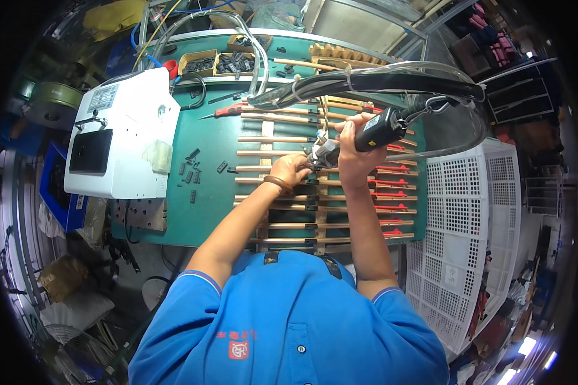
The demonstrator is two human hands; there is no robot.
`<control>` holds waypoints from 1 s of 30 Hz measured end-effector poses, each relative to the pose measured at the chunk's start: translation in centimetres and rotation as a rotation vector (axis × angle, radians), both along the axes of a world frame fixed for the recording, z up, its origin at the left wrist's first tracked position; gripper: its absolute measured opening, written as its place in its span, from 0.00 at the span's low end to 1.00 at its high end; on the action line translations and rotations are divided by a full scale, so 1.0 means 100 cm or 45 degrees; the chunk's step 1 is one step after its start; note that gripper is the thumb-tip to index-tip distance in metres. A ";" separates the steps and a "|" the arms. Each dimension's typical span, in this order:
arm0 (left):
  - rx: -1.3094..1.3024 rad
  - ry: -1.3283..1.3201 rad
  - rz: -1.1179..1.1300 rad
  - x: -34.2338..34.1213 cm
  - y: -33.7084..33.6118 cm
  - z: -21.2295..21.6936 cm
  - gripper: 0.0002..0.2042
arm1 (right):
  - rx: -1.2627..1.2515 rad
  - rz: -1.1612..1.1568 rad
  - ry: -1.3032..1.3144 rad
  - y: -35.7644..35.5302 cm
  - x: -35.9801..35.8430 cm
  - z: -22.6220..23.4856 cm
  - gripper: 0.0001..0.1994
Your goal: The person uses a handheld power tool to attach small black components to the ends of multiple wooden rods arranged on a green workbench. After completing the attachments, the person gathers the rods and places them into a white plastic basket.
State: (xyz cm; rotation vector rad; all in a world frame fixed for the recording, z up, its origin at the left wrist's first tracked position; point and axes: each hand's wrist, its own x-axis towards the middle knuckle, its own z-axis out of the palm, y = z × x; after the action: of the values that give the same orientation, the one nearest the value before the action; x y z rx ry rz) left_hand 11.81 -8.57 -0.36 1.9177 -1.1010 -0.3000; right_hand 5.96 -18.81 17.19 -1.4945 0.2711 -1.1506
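**Right grip [359,151] closed around the driver [380,130]; left grip [288,169] at its nose [323,154]**

Head view. The right grip is wrapped around the black body of the driver, which is tilted, its silver nose pointing down and left. The left grip has its fingers gathered just beside the nose; whether they pinch a part cannot be told, as the hand hides the contact.

The driver is above the rods [289,226], which lie side by side across the green tabletop [205,212]. Black clips [311,207] sit along the rods, with red pieces [392,206] toward their right ends. Loose black parts [222,167] lie left of the rods.

Caution: the left fingers are close to the nose; a slip of the driver could nick them. Its tilt could cause a fastener to enter crooked. A pull from the hose [340,80] overhead could drag the nose off its mark. A bump could roll the rods out of line.

Markings: a printed label is on the white machine [135,154] at left, a small yellow mark on the driver, a red emblem on the blue shirt [282,295], and a pale tag on the white basket [456,212]. No wording is reproduced here.
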 end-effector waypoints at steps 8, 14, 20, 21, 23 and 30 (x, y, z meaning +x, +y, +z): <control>0.180 0.075 0.010 0.002 0.000 0.008 0.10 | 0.086 0.137 -0.112 0.001 0.002 -0.005 0.14; 0.144 0.034 -0.007 0.004 0.000 -0.001 0.10 | 0.115 0.101 -0.128 0.002 0.004 -0.005 0.11; 0.035 -0.004 -0.011 0.002 0.000 -0.001 0.11 | 0.027 0.037 -0.031 -0.003 0.003 -0.008 0.13; 0.005 -0.017 -0.006 0.002 0.000 -0.001 0.11 | 0.060 0.078 -0.053 -0.003 0.003 -0.008 0.13; -0.022 -0.022 0.000 0.002 0.001 -0.001 0.11 | 0.122 0.163 -0.100 0.003 0.005 0.001 0.14; -0.041 0.012 0.033 0.000 0.000 -0.008 0.11 | 0.065 0.078 -0.003 -0.002 -0.001 0.010 0.17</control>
State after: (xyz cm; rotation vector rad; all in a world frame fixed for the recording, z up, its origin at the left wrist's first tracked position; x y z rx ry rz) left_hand 11.85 -8.62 -1.20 1.8993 -1.0679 -0.2748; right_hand 5.83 -19.05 18.23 -1.4472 0.2494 -1.0894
